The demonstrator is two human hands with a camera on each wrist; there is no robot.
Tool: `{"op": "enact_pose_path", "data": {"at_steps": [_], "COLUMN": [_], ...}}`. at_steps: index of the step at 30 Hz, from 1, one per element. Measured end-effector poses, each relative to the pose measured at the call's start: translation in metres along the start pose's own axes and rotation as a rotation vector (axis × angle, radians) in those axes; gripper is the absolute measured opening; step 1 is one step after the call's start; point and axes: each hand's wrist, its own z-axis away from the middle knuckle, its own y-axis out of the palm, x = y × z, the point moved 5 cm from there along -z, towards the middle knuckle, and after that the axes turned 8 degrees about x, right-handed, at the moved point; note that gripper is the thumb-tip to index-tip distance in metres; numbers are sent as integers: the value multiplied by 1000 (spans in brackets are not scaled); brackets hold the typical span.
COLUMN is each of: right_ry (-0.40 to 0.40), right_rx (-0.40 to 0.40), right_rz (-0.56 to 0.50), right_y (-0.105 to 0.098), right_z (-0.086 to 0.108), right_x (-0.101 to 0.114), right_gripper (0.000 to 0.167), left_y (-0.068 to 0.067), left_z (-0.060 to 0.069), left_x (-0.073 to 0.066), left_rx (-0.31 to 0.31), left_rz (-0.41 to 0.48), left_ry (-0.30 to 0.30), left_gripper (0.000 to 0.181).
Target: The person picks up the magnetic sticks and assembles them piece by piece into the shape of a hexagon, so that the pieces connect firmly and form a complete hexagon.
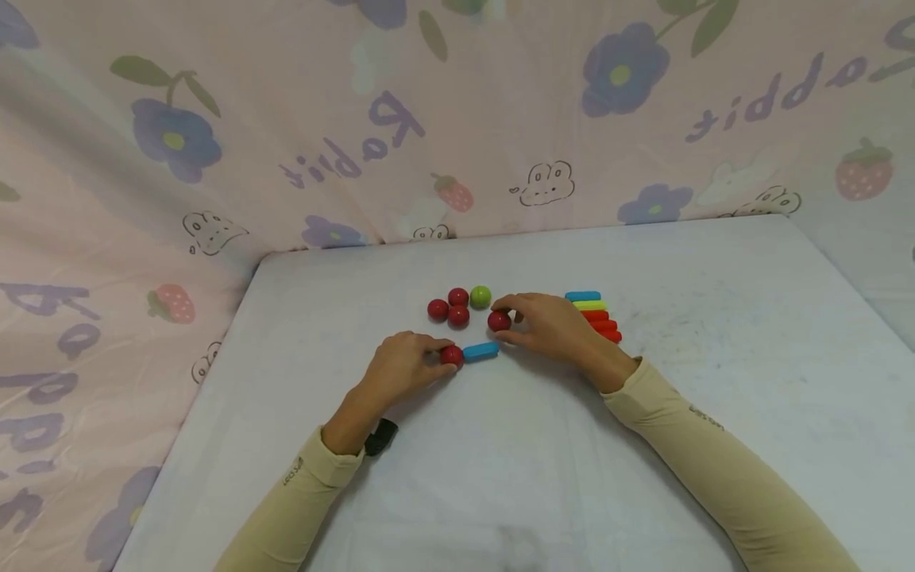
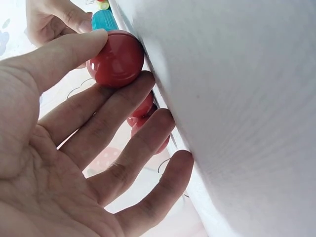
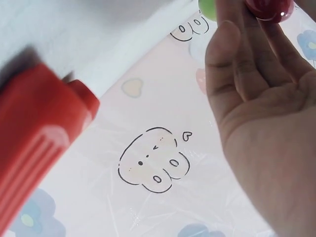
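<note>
My left hand (image 1: 404, 367) pinches a red ball (image 1: 452, 356) between thumb and fingers on the white table; the left wrist view shows the same red ball (image 2: 117, 59) at the thumb tip. Touching or nearly touching that ball, a blue stick (image 1: 481, 351) lies to its right. Just above the stick's right end, my right hand (image 1: 554, 327) pinches another red ball (image 1: 499, 320), also seen at the top of the right wrist view as a red ball (image 3: 270, 7).
Several red balls (image 1: 458, 316) and a green ball (image 1: 480, 297) sit behind my hands. Beyond my right hand lie a blue stick (image 1: 582, 295), a yellow-green stick (image 1: 590, 305) and red sticks (image 1: 608, 326). A patterned curtain (image 1: 493, 119) stands behind the table (image 1: 500, 477).
</note>
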Motion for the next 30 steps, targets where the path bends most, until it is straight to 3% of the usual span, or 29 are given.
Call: {"op": "enact_pose_path", "data": {"at_steps": [30], "right_ry": [13], "right_rx": [33], "right_rz": [-28], "right_y": [0], "right_z": [17], "right_x": [3], "right_gripper": [45], "left_y": [0], "left_z": [-1], "left_x": [1], "left_rx": [18], "left_rz": [35], "left_ry": [-31], "left_gripper": [39]}}
